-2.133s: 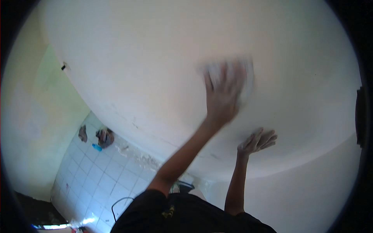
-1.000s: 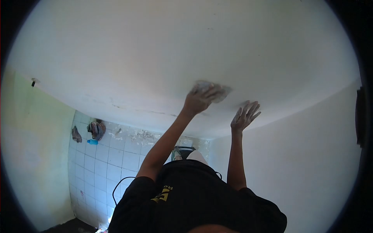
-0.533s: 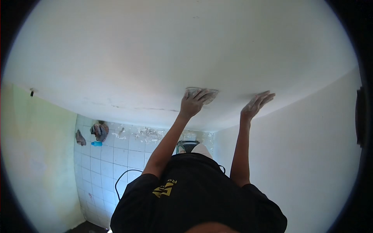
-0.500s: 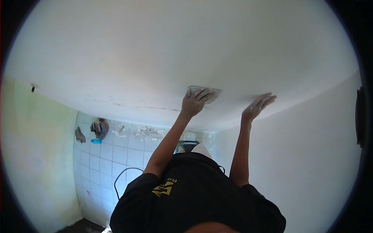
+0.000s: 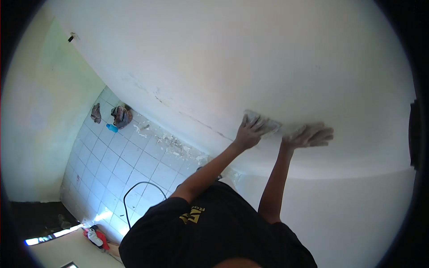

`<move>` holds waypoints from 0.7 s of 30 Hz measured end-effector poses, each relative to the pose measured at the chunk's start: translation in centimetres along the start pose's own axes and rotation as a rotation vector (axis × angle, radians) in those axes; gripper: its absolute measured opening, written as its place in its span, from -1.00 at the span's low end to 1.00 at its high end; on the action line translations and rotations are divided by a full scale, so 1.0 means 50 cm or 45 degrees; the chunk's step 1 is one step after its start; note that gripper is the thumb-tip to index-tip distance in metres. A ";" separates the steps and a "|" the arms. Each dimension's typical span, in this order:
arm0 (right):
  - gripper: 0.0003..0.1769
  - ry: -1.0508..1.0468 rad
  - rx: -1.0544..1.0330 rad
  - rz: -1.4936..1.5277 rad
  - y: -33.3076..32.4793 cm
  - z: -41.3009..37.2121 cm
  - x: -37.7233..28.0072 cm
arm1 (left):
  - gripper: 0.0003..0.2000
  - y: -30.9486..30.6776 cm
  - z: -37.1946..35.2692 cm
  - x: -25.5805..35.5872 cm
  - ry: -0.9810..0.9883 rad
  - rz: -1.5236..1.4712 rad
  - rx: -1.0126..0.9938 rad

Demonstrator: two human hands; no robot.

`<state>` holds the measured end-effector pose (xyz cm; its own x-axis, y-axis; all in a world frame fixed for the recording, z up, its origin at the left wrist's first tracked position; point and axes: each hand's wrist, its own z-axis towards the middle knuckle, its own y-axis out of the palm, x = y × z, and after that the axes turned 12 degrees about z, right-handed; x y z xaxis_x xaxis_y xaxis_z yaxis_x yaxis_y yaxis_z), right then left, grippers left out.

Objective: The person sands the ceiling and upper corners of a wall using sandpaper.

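Observation:
My left hand (image 5: 250, 133) presses a flat grey sheet, which looks like sandpaper (image 5: 273, 126), against the white wall (image 5: 223, 67). Its fingers lie over the sheet, and one edge sticks out past the fingertips. To the right, my right hand (image 5: 309, 135) is open with its fingers apart, close against the same wall, and holds nothing. Both hands are coated in pale dust. Below and left of the left hand, a thin dark crack (image 5: 201, 123) runs along the lower wall.
Flaked paint (image 5: 172, 145) lies on the tiled floor (image 5: 120, 165) along the wall's foot. A bundle of cloth (image 5: 121, 117), a blue bottle (image 5: 112, 128) and a grey rag (image 5: 95, 113) lie farther left. A black cable (image 5: 129, 192) loops beside my body. Red and white cloth (image 5: 98, 239) lies at lower left.
My view has turned, bringing more of the floor and the lower left into sight. Both hands appear farther right and lower, closer together, and the right hand's fingers have spread.

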<state>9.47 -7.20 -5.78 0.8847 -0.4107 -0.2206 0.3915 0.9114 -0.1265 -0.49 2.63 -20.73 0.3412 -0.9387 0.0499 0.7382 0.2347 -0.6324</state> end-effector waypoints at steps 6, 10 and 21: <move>-0.38 -0.113 -0.012 -0.129 0.009 0.001 0.001 | -0.51 -0.264 0.333 -0.173 -0.522 -0.128 0.463; -0.36 -0.107 -0.006 -0.154 0.007 0.003 0.004 | -0.50 -0.328 0.409 -0.240 -0.606 -0.183 0.760; -0.36 -0.154 -0.026 -0.120 0.012 -0.002 0.001 | -0.53 -0.245 0.301 -0.281 -0.910 -0.363 0.800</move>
<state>9.74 -6.67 -5.96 0.8685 -0.4875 -0.0891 0.4705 0.8676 -0.1608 -5.56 16.74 -2.06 0.2213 -0.6563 0.7213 0.9509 0.3093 -0.0104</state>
